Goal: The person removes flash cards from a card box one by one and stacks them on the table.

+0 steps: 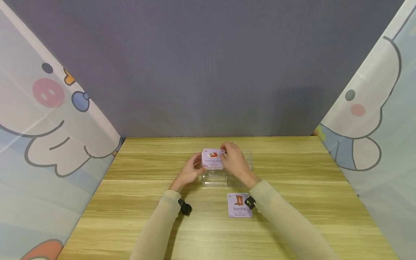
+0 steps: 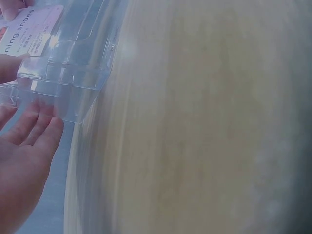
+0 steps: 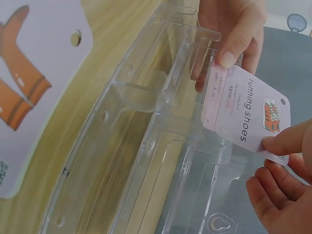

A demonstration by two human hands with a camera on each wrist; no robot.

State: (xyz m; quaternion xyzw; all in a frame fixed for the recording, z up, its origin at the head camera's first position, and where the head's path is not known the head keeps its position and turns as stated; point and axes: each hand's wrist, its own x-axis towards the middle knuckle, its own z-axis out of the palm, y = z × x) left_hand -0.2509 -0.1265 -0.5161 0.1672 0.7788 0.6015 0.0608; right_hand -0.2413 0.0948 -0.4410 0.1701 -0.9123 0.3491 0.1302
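Observation:
My right hand [image 1: 236, 161] pinches a lilac flashcard [image 1: 212, 165] printed "running shoes" by its upper right corner, thumb on the front and fingers behind. The card leans at the upper left pocket of a clear plastic card rack [image 1: 214, 180], with another lilac card edge showing behind its lower part in the right wrist view. My left hand [image 1: 189, 172] grips the rack's left side: its thumb [image 3: 228, 58] lies at the card's lower left corner, and its fingers [image 2: 41, 129] are behind the clear plastic.
A lilac "boots" flashcard [image 1: 239, 212] lies face up on the wooden table [image 1: 130, 202] in front of the rack, partly under my right wrist. A grey panel [image 1: 208, 72] rises behind the table. Cartoon-printed curtains [image 1: 39, 122] hang on both sides.

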